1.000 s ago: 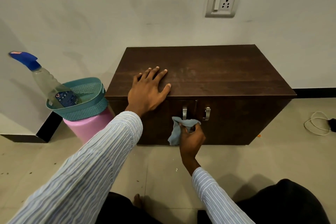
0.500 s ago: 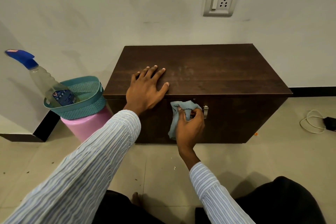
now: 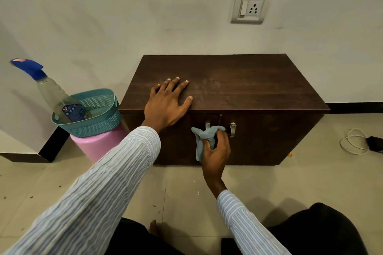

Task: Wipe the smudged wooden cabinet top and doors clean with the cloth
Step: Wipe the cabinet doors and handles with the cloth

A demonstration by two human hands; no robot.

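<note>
A low dark wooden cabinet [image 3: 248, 87] stands against the wall, with faint pale smudges on its top. Two metal handles [image 3: 232, 129] sit at the middle of its doors. My left hand [image 3: 166, 103] lies flat on the top near the front left edge, fingers spread. My right hand [image 3: 216, 154] grips a bunched grey-blue cloth [image 3: 204, 141] and holds it against the door front just below the left handle.
A spray bottle [image 3: 60, 97] with a blue trigger leans in a teal basket [image 3: 99, 118] on a pink stool [image 3: 97, 145], left of the cabinet. A white cable and black adapter [image 3: 360, 141] lie on the floor at right. A wall socket [image 3: 249, 7] is above.
My right hand rose with the cloth to the top of the doors, then dropped back below the handles. My left hand has stayed put on the top.
</note>
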